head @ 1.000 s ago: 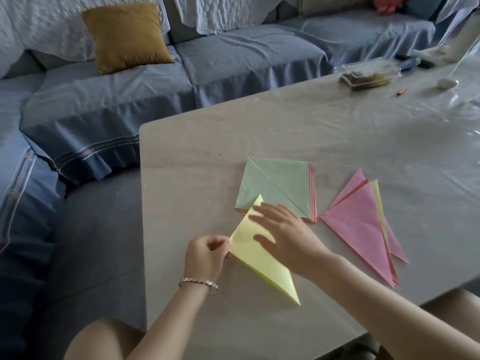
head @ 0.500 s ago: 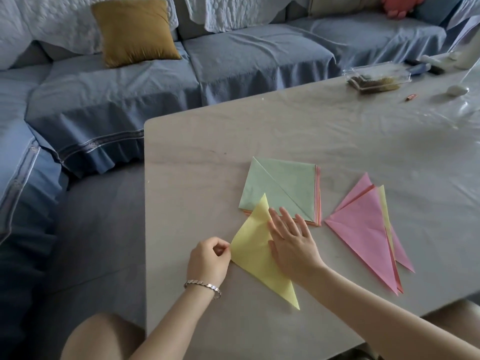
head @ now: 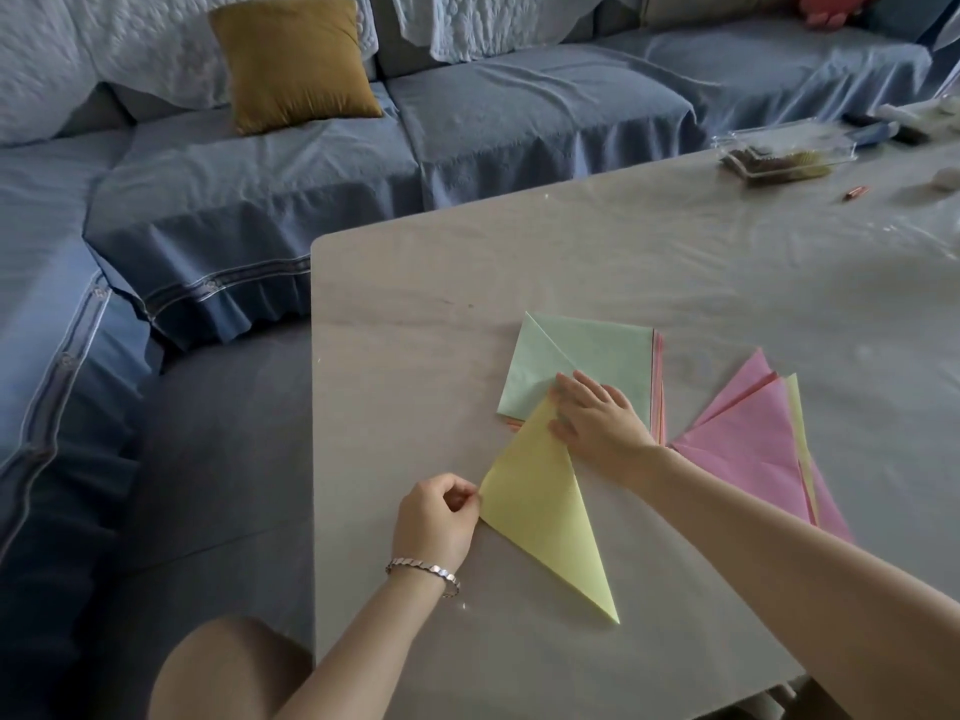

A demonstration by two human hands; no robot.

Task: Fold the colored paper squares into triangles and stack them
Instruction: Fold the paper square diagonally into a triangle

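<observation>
Hands (left [head: 435,517], right [head: 597,418]) on yellow triangle [head: 540,511]

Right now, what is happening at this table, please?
A person is folding paper at a table. The left hand pinches one corner of a yellow paper triangle, and the right hand presses flat on its far tip. Behind it lies a stack of paper squares, green on top. To the right is a pile of folded triangles, pink on top.
</observation>
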